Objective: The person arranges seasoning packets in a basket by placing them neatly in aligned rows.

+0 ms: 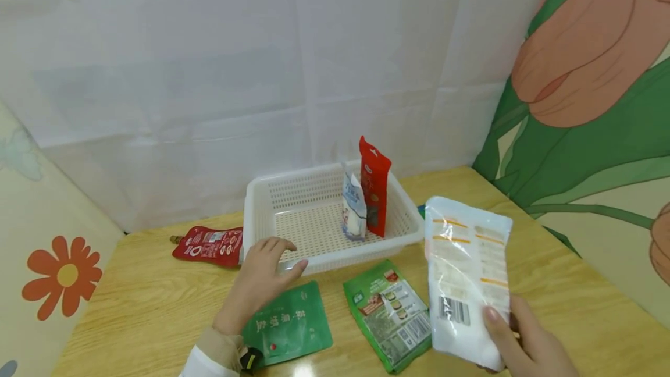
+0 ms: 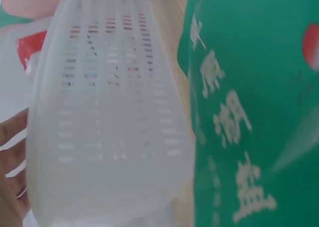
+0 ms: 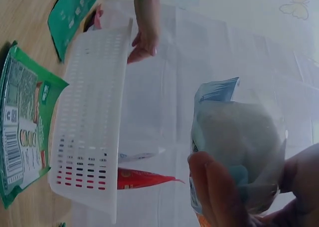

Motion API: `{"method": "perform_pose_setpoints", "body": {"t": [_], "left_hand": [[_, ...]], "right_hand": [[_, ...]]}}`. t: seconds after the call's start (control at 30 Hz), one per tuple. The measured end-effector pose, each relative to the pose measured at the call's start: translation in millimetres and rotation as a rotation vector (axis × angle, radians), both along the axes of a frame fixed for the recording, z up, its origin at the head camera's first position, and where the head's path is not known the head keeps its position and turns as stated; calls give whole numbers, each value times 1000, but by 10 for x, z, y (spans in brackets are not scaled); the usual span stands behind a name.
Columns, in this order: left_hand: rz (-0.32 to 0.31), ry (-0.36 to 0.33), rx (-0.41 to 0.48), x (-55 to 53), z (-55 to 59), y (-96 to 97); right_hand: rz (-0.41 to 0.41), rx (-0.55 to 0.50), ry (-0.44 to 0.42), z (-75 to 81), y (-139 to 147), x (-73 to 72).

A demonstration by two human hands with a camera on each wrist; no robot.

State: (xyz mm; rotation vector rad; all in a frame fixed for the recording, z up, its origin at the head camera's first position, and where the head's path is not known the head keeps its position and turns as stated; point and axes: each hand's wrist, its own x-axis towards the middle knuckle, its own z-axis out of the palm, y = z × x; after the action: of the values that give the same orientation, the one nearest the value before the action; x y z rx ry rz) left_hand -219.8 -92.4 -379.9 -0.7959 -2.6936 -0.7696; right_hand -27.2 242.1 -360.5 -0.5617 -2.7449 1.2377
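My right hand (image 1: 528, 336) grips a white pouch (image 1: 466, 284) by its lower right corner, thumb on the printed side with orange lines and a barcode. In the right wrist view the pouch (image 3: 239, 142) bulges, partly clear. Fingers loosely bent and thumb apart, my left hand (image 1: 264, 278) hovers at the near left rim of a white plastic basket (image 1: 335, 260). Inside the basket's right half stand a red packet (image 1: 374, 191) and a small white-and-blue packet (image 1: 354, 208), both upright. Partly under the left forearm lies a green pouch (image 1: 298, 324).
A green packet with a clear window (image 1: 389, 316) lies flat before the basket. Left of the basket, a red spouted pouch (image 1: 211, 246) lies against its side. The wooden table (image 1: 146, 307) meets a white sheet (image 1: 173, 74) at the back and painted walls at both sides.
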Motion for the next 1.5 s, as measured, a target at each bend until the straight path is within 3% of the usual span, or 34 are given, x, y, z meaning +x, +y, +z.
{"method": "perform_pose_setpoints", "body": {"t": [0.13,0.2,0.23,0.3,0.37,0.47,0.5,0.6,0.7,0.87,1.13,1.4,1.5], "left_hand": [[-56,188,129,122,52,110],[-90,209,218,218,93,198],[-115,182,261,273,117,247],[-179,22,345,385,167,343],[-228,-212,399,493,220,427],[-312,-558,417,615,288,506],[-336,-640,412,646,304,520],[-416,-825,422,714,327,539],[-409,-922,442,754,322,551],[-307,-962,471,775,289,603],[-248,-947,576,801,238,650],[-205,-873,628,772,235,618],[-206,-832,650,748,278,589]], "right_hand": [[35,-30,-56,35,-127,-53],[60,-72,-103,55,-185,-90],[76,-99,-125,64,-216,-108],[131,-152,-131,61,-269,-135],[191,-207,-131,38,-316,-154],[315,-255,-110,-33,-359,-183],[355,-258,-95,-64,-373,-191],[461,-239,-29,-156,-413,-213],[566,-214,77,-236,-457,-235],[647,-222,114,-278,-486,-287],[563,-224,-35,-221,-537,-355],[491,-99,-50,-150,-649,-471],[481,-72,-12,-102,-670,-536]]}}
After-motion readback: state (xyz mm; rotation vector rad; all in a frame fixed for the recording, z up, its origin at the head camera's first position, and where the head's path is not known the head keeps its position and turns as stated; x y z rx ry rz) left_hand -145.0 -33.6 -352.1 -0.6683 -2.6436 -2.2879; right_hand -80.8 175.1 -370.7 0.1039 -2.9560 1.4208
